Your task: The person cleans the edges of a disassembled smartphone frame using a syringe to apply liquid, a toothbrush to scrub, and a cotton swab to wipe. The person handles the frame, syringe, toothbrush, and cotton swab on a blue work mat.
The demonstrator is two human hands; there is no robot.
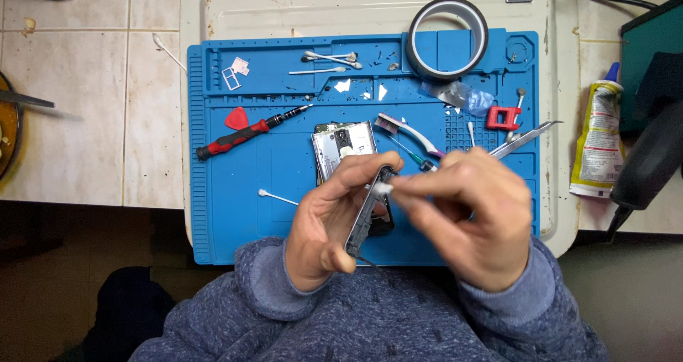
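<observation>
Left hand (pixel 324 227) grips a thin dark phone frame (pixel 368 213) edge-on, fingers wrapped along its sides. Right hand (pixel 473 216) pinches a white cotton swab (pixel 383 188), its tip against the frame's top edge, above the blue silicone repair mat (pixel 235 191). Mat's upper tray slots hold used swabs (pixel 329 57) and small white scraps. Dark tape roll (pixel 448 38) on the mat's top right. Red-handled screwdriver (pixel 238 138), silver phone body (pixel 343 148), toothbrush (pixel 409 131), metal tweezers (pixel 523 140) lie on the mat. Beige tiled counter (pixel 78 120); glue tube (pixel 599 138) at right.
</observation>
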